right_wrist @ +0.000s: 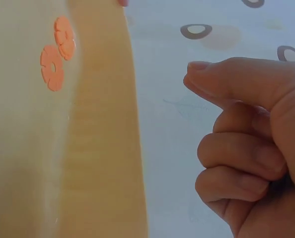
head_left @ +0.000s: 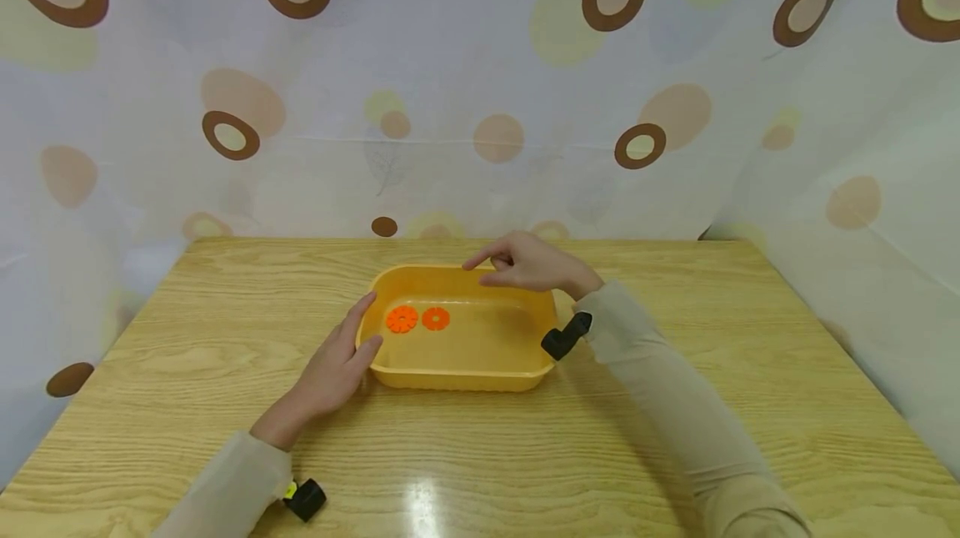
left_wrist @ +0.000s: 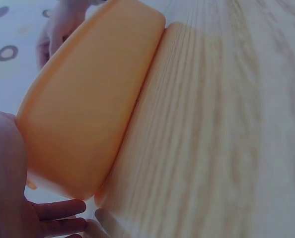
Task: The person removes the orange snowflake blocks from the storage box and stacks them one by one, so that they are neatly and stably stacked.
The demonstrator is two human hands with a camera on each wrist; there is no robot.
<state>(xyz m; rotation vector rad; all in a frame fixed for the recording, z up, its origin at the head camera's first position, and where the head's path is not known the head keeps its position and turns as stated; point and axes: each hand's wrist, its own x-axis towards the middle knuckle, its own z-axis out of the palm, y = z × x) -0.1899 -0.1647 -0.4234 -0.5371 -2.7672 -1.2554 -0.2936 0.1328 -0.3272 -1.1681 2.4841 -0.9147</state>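
Note:
A yellow plastic tub [head_left: 465,379] stands on the wooden table, with two flat orange notched discs inside near its left end. The left disc [head_left: 402,319] looks slightly larger than the right disc [head_left: 436,319]. My left hand [head_left: 330,367] rests against the tub's left end, thumb at the rim; its straight fingers [left_wrist: 62,209] show beside the outer wall in the left wrist view. Over the tub's back right part hovers my right hand [head_left: 536,263], holding nothing. Its thumb and index finger are apart, and the other fingers [right_wrist: 237,153] are curled in.
The light wooden table [head_left: 450,455] reaches back to a white curtain [head_left: 450,87] with brown and yellow circles, which also hangs along both sides. Each sleeve cuff carries a black camera mount, such as the right mount [head_left: 566,336] beside the tub's right end.

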